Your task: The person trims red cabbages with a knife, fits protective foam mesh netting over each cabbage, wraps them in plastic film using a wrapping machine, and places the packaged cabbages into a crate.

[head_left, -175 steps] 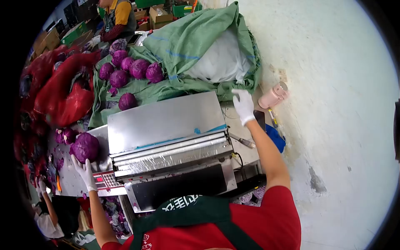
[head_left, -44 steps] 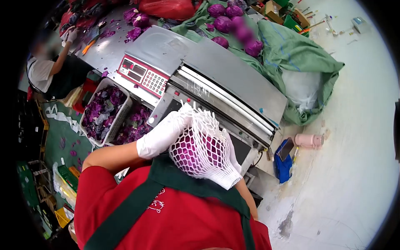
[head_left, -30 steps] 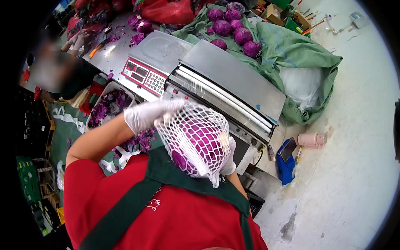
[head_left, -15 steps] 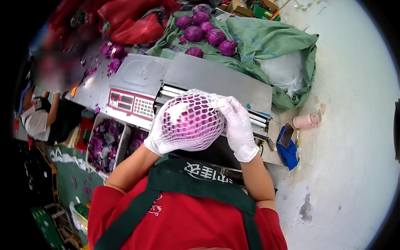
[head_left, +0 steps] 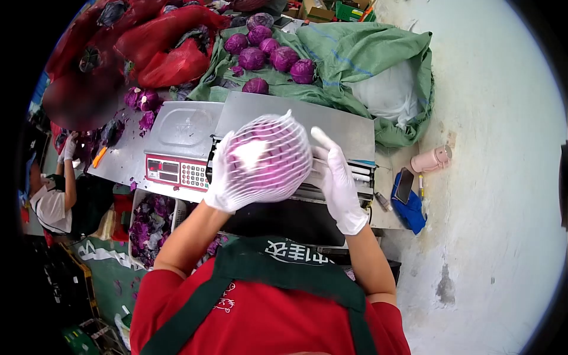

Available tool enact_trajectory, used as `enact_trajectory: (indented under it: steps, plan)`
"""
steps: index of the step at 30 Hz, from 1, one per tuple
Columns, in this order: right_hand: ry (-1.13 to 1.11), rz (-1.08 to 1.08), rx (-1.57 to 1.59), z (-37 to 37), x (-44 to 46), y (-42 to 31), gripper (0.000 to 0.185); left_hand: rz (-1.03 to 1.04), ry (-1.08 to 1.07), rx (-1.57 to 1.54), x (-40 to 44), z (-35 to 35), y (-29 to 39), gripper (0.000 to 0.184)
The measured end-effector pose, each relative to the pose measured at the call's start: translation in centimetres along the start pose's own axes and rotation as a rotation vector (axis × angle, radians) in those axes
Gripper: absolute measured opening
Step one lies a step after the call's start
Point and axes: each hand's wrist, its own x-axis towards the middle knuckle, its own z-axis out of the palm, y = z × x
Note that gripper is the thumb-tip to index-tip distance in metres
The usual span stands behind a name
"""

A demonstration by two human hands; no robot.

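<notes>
A purple cabbage [head_left: 275, 157] wrapped in white foam netting is held up above the wrapping machine [head_left: 337, 127], its pale cut stem facing the camera. My left hand [head_left: 222, 177], in a white glove, grips the cabbage and net from the left side. Close to the cabbage's right side is my right hand [head_left: 334, 177], also gloved, with its fingers apart. Behind my left hand lies the scale [head_left: 184, 127] with its red-framed keypad. Part of the machine's film rollers is hidden by the cabbage.
Several cabbages [head_left: 284, 59] rest on a green sack [head_left: 355, 50]. Red net bags [head_left: 171, 35] lie at the upper left. A crate of leaves [head_left: 136, 239] stands below the scale. At right are a pink bottle [head_left: 432, 160] and a phone [head_left: 404, 184]. A co-worker [head_left: 56, 204] is at far left.
My right hand has let go of the net's edge and opened beside the cabbage. The wrapped cabbage has shifted slightly left and up in the view, still in my left hand.
</notes>
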Motion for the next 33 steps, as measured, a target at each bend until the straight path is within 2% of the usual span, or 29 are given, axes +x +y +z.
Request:
enact_trajectory:
  steps: [1,2,3,4,6,8,10,11,12,14,16,17,19,20,21,22,23,24,25,26,28,29,30,31,32,33]
  plan:
    - [0.020,0.005,0.135,1.0,0.8,-0.2,0.049,0.015,0.052,0.060,0.3,4.2,0.8,0.043]
    - [0.041,0.007,0.268,1.6,1.9,-0.4,0.053,0.076,0.056,0.144,1.8,3.9,0.7,0.042]
    - [0.066,-0.097,0.051,1.1,3.5,0.4,0.056,0.197,0.197,0.213,3.4,2.9,-0.3,0.038]
    - [0.110,-0.126,0.071,-0.4,5.7,2.1,0.052,0.440,0.176,0.500,5.2,1.7,-1.1,0.035]
    - [0.081,0.043,0.215,-2.9,8.5,2.2,0.045,0.391,0.237,0.650,8.0,2.3,-1.1,0.037]
    - [0.171,0.198,0.205,-4.7,10.8,2.2,0.040,0.378,0.253,0.834,10.7,0.7,-1.3,0.044]
    - [0.151,0.270,0.092,-6.7,13.1,2.9,0.041,0.137,0.351,0.798,11.7,0.7,-1.2,0.048]
    - [0.135,0.300,0.008,-7.2,13.6,2.5,0.043,0.059,0.351,0.847,12.8,-1.5,-1.0,0.052]
    - [0.120,0.332,-0.074,-7.5,14.1,2.4,0.044,0.063,0.293,0.874,13.1,-2.4,-1.1,0.056]
    - [0.058,0.367,-0.124,-7.9,14.7,2.7,0.046,0.049,0.356,0.959,13.1,-3.4,-1.1,0.057]
    - [-0.003,0.407,-0.169,-8.3,15.2,3.2,0.049,0.146,0.527,1.099,13.3,-3.7,-0.5,0.060]
    - [-0.004,0.419,-0.185,-8.5,15.2,3.1,0.049,0.202,0.501,0.933,13.1,-4.2,-0.1,0.062]
    - [0.003,0.402,-0.214,-10.5,15.6,4.7,0.049,0.348,0.523,1.167,12.8,-5.4,1.8,0.060]
    - [0.031,0.364,-0.327,-10.9,15.0,4.1,0.046,0.423,0.453,1.286,12.3,-6.3,3.1,0.049]
    - [0.036,0.173,-0.569,-12.1,14.2,3.9,0.043,0.499,0.342,1.410,10.6,-5.7,4.2,0.035]
    - [0.041,-0.017,-0.809,-13.6,13.1,3.5,0.041,0.455,0.274,1.684,8.9,-5.7,6.1,0.029]
    - [0.008,-0.206,-1.033,-14.2,11.2,1.8,0.042,0.533,0.126,2.037,6.9,-5.2,7.7,0.027]
    - [-0.031,-0.394,-1.254,-14.5,9.2,-0.4,0.044,0.702,-0.096,2.342,5.3,-5.4,9.4,0.029]
    - [-0.109,-0.496,-1.463,-15.3,7.6,-1.7,0.051,0.620,-0.242,2.586,3.6,-4.9,10.9,0.034]
    - [-0.278,-0.545,-1.669,-16.5,6.3,-2.7,0.060,0.590,-0.361,2.779,2.4,-6.3,12.0,0.041]
    - [-0.511,-0.558,-1.881,-18.4,4.0,-2.7,0.067,0.588,-0.495,2.873,1.1,-7.3,12.6,0.046]
    - [-0.601,-0.498,-1.899,-18.9,3.3,-2.3,0.068,0.594,-0.513,2.862,1.4,-7.0,11.9,0.046]
    - [-0.692,-0.442,-1.911,-19.2,2.9,-1.9,0.070,0.469,-0.563,2.904,1.6,-6.5,11.2,0.046]
    - [-0.752,-0.472,-1.913,-19.2,2.8,-1.4,0.061,0.342,-0.604,2.947,1.8,-6.0,10.6,0.045]
    - [-0.751,-0.479,-1.916,-19.0,2.7,-0.5,0.061,0.348,-0.599,2.951,2.4,-5.8,9.8,0.045]
    - [-0.758,-0.551,-1.912,-18.9,2.7,0.7,0.053,0.406,-0.718,2.860,3.4,-6.0,8.9,0.042]
